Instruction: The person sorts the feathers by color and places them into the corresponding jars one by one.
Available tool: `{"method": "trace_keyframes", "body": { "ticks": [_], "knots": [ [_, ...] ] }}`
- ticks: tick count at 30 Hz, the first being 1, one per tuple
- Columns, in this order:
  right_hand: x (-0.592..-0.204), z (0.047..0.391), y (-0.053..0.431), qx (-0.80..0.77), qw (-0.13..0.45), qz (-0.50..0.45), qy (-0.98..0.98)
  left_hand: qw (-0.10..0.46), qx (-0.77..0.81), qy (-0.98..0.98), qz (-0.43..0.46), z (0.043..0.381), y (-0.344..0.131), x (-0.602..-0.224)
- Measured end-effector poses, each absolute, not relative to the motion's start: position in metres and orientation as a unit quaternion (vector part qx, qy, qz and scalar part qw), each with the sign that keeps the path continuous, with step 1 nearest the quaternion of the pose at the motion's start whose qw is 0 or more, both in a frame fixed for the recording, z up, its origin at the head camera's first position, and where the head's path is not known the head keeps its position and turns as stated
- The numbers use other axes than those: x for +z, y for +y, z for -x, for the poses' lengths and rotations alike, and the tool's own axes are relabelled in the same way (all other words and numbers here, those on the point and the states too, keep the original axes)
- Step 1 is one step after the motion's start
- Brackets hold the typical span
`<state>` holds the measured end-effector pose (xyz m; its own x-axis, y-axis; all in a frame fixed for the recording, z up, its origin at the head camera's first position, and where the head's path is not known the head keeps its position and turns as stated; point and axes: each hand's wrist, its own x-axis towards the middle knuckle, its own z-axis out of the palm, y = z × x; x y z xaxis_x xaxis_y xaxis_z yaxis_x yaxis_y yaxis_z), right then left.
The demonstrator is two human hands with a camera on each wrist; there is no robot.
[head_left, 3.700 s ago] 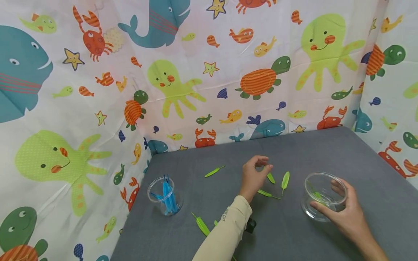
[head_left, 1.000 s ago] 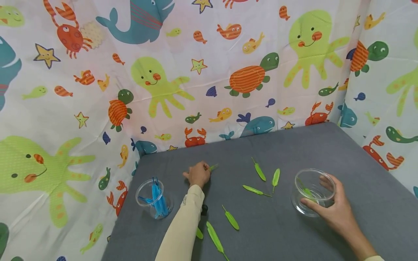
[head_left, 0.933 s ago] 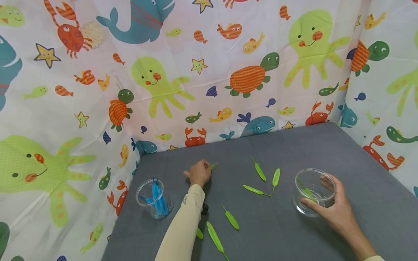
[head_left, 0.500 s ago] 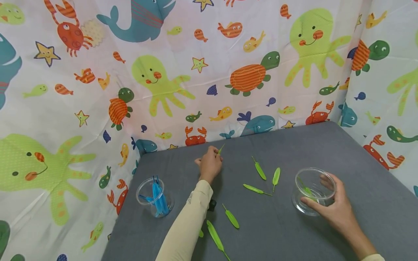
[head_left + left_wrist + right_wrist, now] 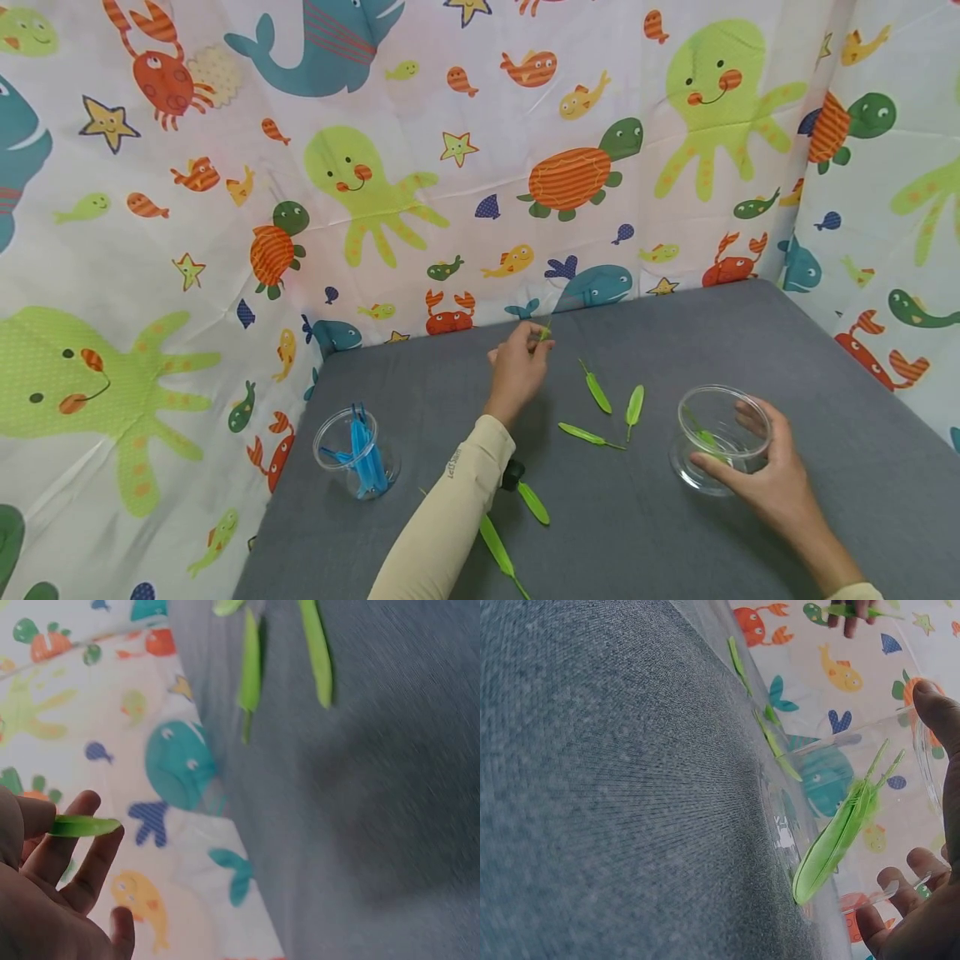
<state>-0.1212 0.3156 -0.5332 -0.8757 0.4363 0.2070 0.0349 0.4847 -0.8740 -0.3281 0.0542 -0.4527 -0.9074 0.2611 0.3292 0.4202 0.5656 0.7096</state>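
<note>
My left hand (image 5: 517, 375) is raised near the back edge of the table and pinches a green feather (image 5: 88, 826) between thumb and fingertips; its quill points upward in the head view. My right hand (image 5: 780, 483) grips a clear round plastic cup (image 5: 684, 454) from its right side, thumb at the near wall, fingers round the back. Inside that cup lean green feathers (image 5: 836, 836), quills up. Between the hands lie three loose green feathers, one (image 5: 596, 392) at the back, one (image 5: 634, 408) on the right and one (image 5: 585, 435) in front.
A second clear cup (image 5: 320, 467) with slender blue pieces (image 5: 367, 458) stands at the left. More green feathers, one (image 5: 534, 504) and another (image 5: 495, 546), lie by the left sleeve (image 5: 450, 508). A sea-animal curtain (image 5: 465, 208) borders the grey table (image 5: 637, 533).
My left hand has picked the green feather up from the back left of the table and carried it right and upward. The right hand keeps its grip on the cup.
</note>
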Motion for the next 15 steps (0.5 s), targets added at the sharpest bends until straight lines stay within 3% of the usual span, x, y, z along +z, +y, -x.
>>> {"method": "trace_keyframes", "body": {
  "ticks": [15],
  "knots": [
    [-0.531,0.125,0.315,0.463,0.203,0.14,-0.851,0.04,-0.481,-0.833,0.271,0.289,0.09,-0.426]
  ]
}}
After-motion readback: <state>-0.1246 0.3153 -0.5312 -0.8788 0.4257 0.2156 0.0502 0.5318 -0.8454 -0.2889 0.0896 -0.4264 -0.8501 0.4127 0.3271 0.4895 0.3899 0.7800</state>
